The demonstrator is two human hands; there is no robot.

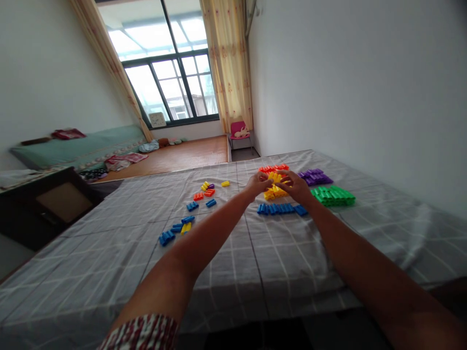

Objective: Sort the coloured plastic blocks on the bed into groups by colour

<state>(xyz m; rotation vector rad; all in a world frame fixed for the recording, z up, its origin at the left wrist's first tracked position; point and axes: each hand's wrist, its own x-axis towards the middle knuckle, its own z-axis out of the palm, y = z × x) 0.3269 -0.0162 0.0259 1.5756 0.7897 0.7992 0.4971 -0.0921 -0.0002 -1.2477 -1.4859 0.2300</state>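
My left hand [259,184] and my right hand [294,185] meet over a stack of yellow plastic tube-like pieces [274,194]. Between their curled fingers are more yellow pieces [275,178], which both hands grip from the sides just above the stack. Just behind lies a group of orange-red pieces [273,168]. In front of the yellow stack runs a row of blue pieces [275,209], with a short blue group [301,210] at its right end near my right wrist. The fingertips partly hide the yellow pieces.
Purple pieces [314,177] and stacked green pieces [333,196] lie to the right. Loose blue pieces [167,237], orange pieces [198,196] and a yellow piece [225,183] are scattered left on the grey checked cloth [226,272]. A dark cabinet [40,209] stands at left.
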